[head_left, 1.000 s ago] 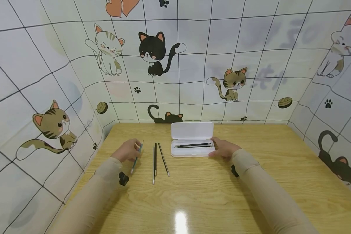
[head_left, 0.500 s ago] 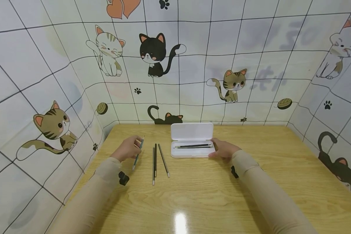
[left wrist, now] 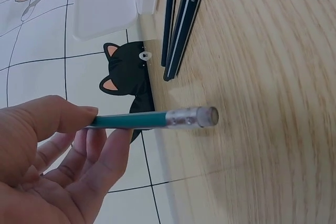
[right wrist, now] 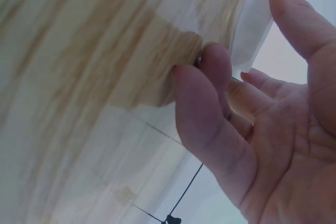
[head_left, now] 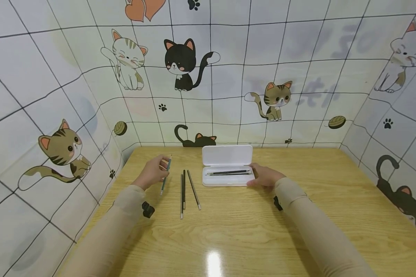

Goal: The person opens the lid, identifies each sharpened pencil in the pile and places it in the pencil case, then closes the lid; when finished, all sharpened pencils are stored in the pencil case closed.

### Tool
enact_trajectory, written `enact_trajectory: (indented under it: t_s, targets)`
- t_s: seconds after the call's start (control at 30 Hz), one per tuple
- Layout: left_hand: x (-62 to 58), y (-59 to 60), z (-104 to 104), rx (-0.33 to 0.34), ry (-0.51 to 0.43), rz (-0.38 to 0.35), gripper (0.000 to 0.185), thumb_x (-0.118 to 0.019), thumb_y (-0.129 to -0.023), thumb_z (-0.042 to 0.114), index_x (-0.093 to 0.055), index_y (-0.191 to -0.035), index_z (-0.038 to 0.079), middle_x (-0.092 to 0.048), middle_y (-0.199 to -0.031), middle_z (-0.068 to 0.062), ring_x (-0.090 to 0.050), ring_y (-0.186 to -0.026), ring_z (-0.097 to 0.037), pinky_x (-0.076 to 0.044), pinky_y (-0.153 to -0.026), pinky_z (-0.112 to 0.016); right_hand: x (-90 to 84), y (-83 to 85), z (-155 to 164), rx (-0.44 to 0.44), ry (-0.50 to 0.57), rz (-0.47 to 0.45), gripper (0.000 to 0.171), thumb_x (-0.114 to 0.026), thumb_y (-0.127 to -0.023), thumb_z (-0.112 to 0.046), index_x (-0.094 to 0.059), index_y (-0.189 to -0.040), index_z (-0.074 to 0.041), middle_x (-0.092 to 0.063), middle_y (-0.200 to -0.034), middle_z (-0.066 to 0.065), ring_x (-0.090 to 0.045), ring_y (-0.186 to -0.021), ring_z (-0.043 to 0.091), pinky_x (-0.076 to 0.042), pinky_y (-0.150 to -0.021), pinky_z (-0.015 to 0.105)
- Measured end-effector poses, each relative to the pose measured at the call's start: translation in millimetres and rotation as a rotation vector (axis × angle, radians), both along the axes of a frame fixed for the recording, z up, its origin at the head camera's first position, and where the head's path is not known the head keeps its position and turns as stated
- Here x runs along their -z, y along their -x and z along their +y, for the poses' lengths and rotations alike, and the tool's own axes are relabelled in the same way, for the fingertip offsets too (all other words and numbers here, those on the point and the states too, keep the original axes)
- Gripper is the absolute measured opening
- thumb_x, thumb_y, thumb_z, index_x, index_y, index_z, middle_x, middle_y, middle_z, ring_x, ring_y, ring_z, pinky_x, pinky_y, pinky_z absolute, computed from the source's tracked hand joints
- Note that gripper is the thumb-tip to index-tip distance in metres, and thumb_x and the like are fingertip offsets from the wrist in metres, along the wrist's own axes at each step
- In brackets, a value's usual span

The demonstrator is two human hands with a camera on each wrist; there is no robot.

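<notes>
My left hand (head_left: 155,171) pinches a teal pencil (head_left: 165,177) and holds it just above the wooden table (head_left: 249,227), left of three dark pencils (head_left: 187,189) lying side by side. In the left wrist view the teal pencil (left wrist: 152,119) shows its metal end, gripped between thumb and fingers (left wrist: 63,145). An open white pencil case (head_left: 227,166) lies at the table's far middle with dark pencils (head_left: 228,172) inside. My right hand (head_left: 265,176) rests at the case's right end, its fingers (right wrist: 210,108) touching the case (right wrist: 252,24).
Walls papered with cartoon cats (head_left: 180,61) close in the table on the left, back and right. A glare spot (head_left: 213,261) shines on the near part of the tabletop. Small black wrist cameras (head_left: 147,210) sit on both sleeves.
My left hand has lifted the teal pencil off the table and carried it slightly away and to the right. The right hand stays at the case.
</notes>
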State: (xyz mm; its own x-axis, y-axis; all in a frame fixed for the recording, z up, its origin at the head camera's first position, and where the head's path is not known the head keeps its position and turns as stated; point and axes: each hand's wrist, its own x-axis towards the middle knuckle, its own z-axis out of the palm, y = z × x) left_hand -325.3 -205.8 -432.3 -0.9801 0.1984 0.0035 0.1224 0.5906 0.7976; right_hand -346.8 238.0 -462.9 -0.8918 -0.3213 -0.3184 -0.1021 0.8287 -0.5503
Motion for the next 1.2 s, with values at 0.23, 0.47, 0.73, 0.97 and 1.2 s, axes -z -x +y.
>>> enact_trajectory:
  t_s: [0.23, 0.47, 0.73, 0.97, 1.2]
  targets:
    - [3.4, 7.1, 0.0, 0.0, -0.026, 0.045, 0.046, -0.063, -0.095, -0.003, -0.051, -0.139, 0.006, -0.057, -0.116, -0.017, -0.061, -0.096, -0.027, -0.06, -0.07, -0.037, 0.9, 0.5, 0.7, -0.014, -0.023, 0.024, 0.094, -0.073, -0.094, -0.041, -0.017, -0.162, -0.008, -0.023, -0.163, 0.027, -0.044, -0.129, 0.039, -0.048, -0.087, 0.047]
    - [3.9, 8.3, 3.1, -0.002, -0.05, 0.055, 0.046, -0.064, -0.095, -0.004, -0.051, -0.138, 0.006, -0.057, -0.118, -0.019, -0.061, -0.097, -0.027, -0.061, -0.073, -0.04, 1.3, 1.7, 1.4, -0.022, -0.021, 0.023, 0.095, -0.072, -0.094, -0.043, -0.016, -0.162, -0.008, -0.019, -0.164, 0.026, -0.023, -0.149, 0.046, -0.032, -0.112, 0.062]
    - [1.9, 8.8, 7.3, -0.006, -0.051, 0.069, 0.046, -0.064, -0.095, -0.002, -0.052, -0.138, 0.007, -0.059, -0.118, -0.02, -0.062, -0.096, -0.026, -0.061, -0.073, -0.04, 0.8, 0.1, 0.2, 0.005, -0.004, -0.006, 0.095, -0.073, -0.094, -0.041, -0.015, -0.163, -0.011, -0.034, -0.156, 0.027, -0.063, -0.093, 0.035, -0.055, -0.077, 0.048]
    - [0.7, 11.1, 10.9, -0.009, -0.072, 0.116, 0.046, -0.066, -0.095, 0.0, -0.053, -0.138, 0.011, -0.06, -0.118, -0.016, -0.063, -0.1, -0.027, -0.061, -0.074, -0.042, -0.5, 0.1, -0.1, 0.008, 0.005, -0.006, 0.094, -0.073, -0.094, -0.039, -0.014, -0.163, -0.011, -0.034, -0.155, 0.027, -0.053, -0.079, 0.025, -0.048, -0.057, 0.035]
    - [-0.1, 13.3, 15.2, -0.016, -0.074, 0.179, 0.048, -0.067, -0.094, -0.003, -0.054, -0.139, 0.01, -0.061, -0.116, -0.014, -0.063, -0.101, -0.027, -0.061, -0.07, -0.032, 1.2, 1.9, 0.7, -0.011, -0.01, 0.002, 0.095, -0.073, -0.094, -0.04, -0.015, -0.162, -0.009, -0.053, -0.125, 0.025, -0.045, -0.064, 0.02, -0.046, -0.074, 0.041]
